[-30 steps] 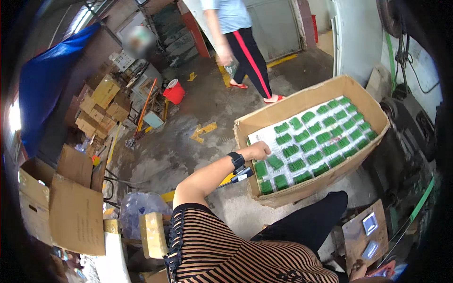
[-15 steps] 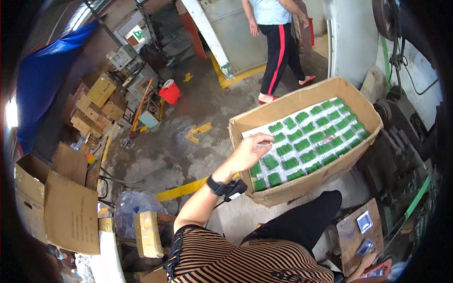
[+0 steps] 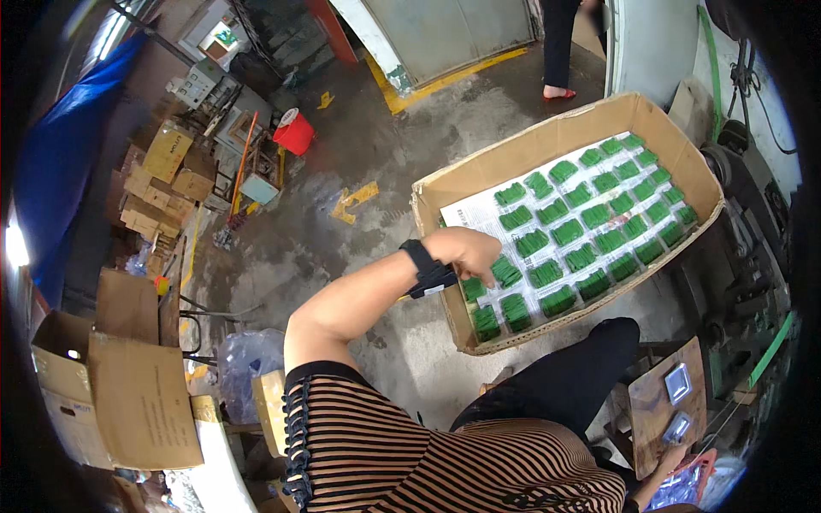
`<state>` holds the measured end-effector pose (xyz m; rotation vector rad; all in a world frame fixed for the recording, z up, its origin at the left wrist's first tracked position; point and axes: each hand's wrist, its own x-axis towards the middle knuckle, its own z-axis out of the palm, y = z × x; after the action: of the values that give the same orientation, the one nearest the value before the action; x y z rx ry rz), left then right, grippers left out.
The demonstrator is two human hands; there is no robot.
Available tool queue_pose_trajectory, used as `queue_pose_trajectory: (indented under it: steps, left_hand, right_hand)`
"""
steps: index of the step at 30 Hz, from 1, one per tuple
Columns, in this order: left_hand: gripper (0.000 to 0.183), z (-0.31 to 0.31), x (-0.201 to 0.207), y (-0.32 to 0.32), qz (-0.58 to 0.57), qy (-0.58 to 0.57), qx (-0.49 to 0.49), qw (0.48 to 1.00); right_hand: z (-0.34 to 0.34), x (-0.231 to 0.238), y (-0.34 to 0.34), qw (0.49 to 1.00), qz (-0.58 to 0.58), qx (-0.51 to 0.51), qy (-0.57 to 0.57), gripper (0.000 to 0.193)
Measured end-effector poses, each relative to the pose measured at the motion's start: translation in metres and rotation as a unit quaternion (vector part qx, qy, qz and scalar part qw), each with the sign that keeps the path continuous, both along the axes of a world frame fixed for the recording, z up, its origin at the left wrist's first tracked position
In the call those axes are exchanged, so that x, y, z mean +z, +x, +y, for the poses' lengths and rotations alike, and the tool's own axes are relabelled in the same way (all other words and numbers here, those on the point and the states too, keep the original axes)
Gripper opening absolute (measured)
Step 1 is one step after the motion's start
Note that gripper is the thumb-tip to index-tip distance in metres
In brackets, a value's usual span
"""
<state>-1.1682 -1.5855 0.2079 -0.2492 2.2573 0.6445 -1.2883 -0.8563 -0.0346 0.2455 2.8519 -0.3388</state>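
Observation:
A large open cardboard box (image 3: 513,162) stands before me. Inside it, rows of small green bundles (image 3: 567,231) rest on a printed white sheet (image 3: 472,212). My left hand (image 3: 466,250), with a black band and device at the wrist, reaches over the box's left side. Its fingers curl down at a green bundle (image 3: 506,272); whether they pinch anything is hidden. Low on the right, my right hand (image 3: 670,462) is by a small clear-blue tray (image 3: 677,427) at the edge of a wooden board (image 3: 646,402). Its fingers are mostly hidden. Another similar tray (image 3: 678,384) lies farther up the board.
A red basket (image 3: 706,470) holding clear plastic pieces sits beside my right hand. Dark machinery (image 3: 744,248) borders the box's right side. Cartons (image 3: 141,402) stand at left, a red bucket (image 3: 294,132) farther off. Another person's leg (image 3: 560,43) shows by the doorway.
My left hand has moved from the sheet's upper left edge down onto a green bundle. My right hand has come up to the lower tray. The other person has walked to the right.

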Motion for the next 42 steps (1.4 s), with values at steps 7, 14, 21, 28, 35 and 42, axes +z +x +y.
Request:
queue_pose_trajectory:
  steps: [7, 14, 21, 28, 35, 42]
  left_hand:
    - [0.033, 0.014, -0.036, -0.028, -0.069, 0.056, -0.072, 0.993]
    - [0.031, 0.023, -0.042, -0.03, -0.134, 0.014, -0.025, 0.991]
    - [0.027, 0.036, -0.006, -0.019, -0.003, -0.104, -0.072, 0.992]
    - [0.033, 0.143, 0.107, 0.057, 0.2, 0.491, -0.056, 0.846]
    - [0.025, 0.213, 0.009, 0.041, 0.117, 0.548, -0.096, 0.823]
    - [0.038, 0.301, -0.137, -0.049, 0.006, 0.553, 0.015, 0.833]
  right_hand:
    - [0.12, -0.126, -0.031, 0.932, 0.31, 0.179, 0.058, 0.019]
    - [0.028, -0.126, -0.134, 0.934, 0.28, 0.208, -0.078, 0.018]
    - [0.015, -0.122, -0.141, 0.94, 0.22, 0.168, -0.198, 0.017]
    - [0.022, -0.118, -0.124, 0.935, 0.144, 0.115, -0.302, 0.017]
    - [-0.015, -0.076, -0.096, 0.915, 0.038, 0.094, -0.391, 0.016]
    - [-0.066, -0.012, -0.031, 0.878, -0.046, 0.016, -0.476, 0.015]
